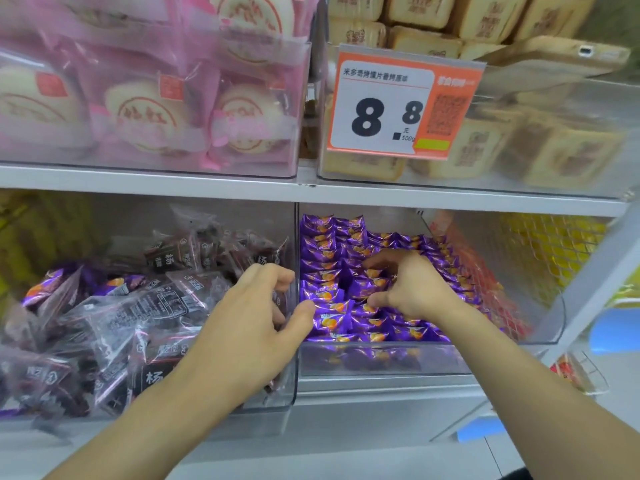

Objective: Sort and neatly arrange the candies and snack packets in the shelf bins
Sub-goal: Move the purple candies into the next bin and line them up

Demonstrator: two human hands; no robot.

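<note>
Two clear bins stand side by side on the lower shelf. The left bin (292, 393) holds a loose heap of dark brown snack packets (162, 299), with a few purple candies (45, 289) mixed in at its left. The right bin (381, 370) is filled with purple candies (329, 261) laid in neat rows. My left hand (256, 327) hovers at the wall between the bins, fingers curled, thumb touching a purple candy. My right hand (405, 282) is inside the right bin, its fingertips and thumb pinching a purple candy (367, 284) in the rows.
The upper shelf carries a bin of pink-wrapped round cakes (145, 109) and a bin of tan square cakes (536, 147) with an orange 8.8 price tag (398, 105). Red packets (485, 271) line the right bin's far side. A yellow mesh basket (547, 244) sits further right.
</note>
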